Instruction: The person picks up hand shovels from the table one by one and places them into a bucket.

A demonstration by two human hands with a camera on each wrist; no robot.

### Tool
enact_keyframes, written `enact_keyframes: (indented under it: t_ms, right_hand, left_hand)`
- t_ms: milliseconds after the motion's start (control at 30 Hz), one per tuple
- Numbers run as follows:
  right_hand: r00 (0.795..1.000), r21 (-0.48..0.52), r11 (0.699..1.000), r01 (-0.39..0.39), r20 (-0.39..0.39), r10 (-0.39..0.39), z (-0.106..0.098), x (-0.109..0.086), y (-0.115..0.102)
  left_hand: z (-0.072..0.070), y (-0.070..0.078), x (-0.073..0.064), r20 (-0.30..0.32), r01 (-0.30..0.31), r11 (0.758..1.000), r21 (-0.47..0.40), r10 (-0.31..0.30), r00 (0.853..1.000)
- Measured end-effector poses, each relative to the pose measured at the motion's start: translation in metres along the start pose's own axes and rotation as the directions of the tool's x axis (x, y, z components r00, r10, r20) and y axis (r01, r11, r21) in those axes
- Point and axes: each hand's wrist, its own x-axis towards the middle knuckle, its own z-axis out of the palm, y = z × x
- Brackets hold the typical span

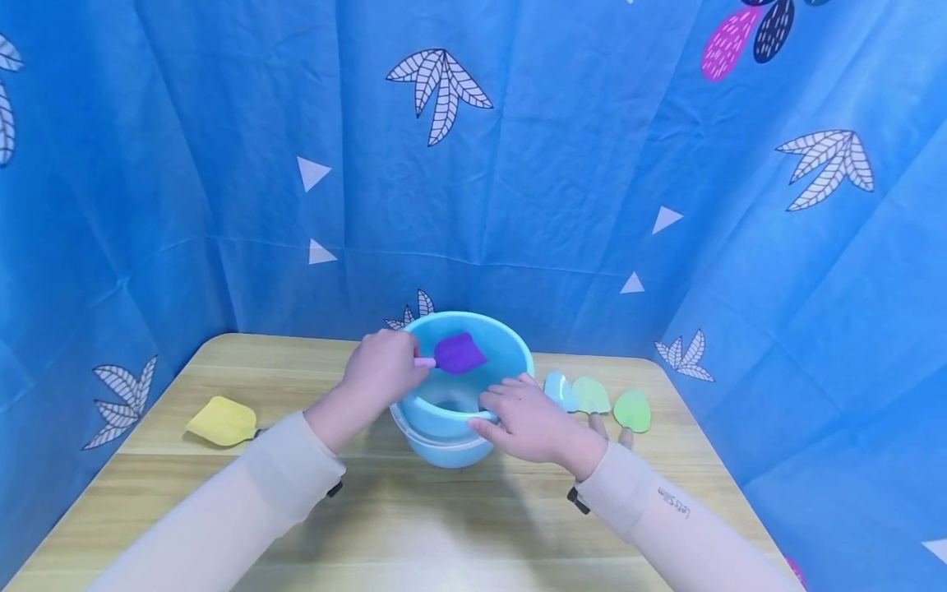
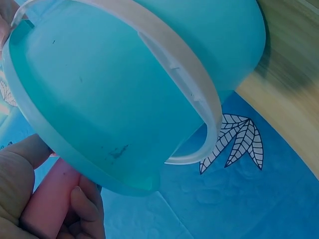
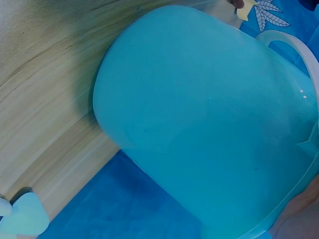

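A light blue bucket (image 1: 444, 426) stands on the table, its mouth tilted toward me. In the left wrist view its pale carrying handle (image 2: 172, 47) hangs down across the outer wall. My left hand (image 1: 381, 366) grips the pink handle of a small toy shovel (image 1: 460, 353). The purple blade shows over the bucket's mouth. Up close, fingers and thumb wrap the pink shovel handle (image 2: 52, 194) beside the rim; there the bucket hides the blade. My right hand (image 1: 528, 419) holds the near right rim, fingers over the edge and thumb outside.
A yellow shovel (image 1: 222, 421) lies at the left of the wooden table (image 1: 444, 543). To the bucket's right are a light blue blade (image 1: 560, 391), a pale green blade (image 1: 592, 395) and a bright green blade (image 1: 632, 410). A blue patterned curtain (image 1: 473, 205) hangs behind and along both sides.
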Motion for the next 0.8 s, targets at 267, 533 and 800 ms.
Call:
enact_keyframes:
  t_ms: [267,533,800]
  right_hand:
    - [1.000,0.006,1.000,-0.002,-0.005,0.002,-0.001,-0.001,0.000]
    - [1.000,0.003,1.000,-0.007,0.001,0.006,0.001,-0.001,0.000]
    - [1.000,-0.005,1.000,-0.002,-0.007,0.002,0.001,0.000,0.000]
  left_hand:
    - [0.007,0.005,0.005,0.018,0.000,1.000,-0.005,0.000,1.000]
    - [0.014,0.009,0.011,0.037,0.003,1.000,0.019,-0.004,0.999]
    - [0.017,0.009,0.016,0.056,-0.017,0.997,0.070,0.013,0.998]
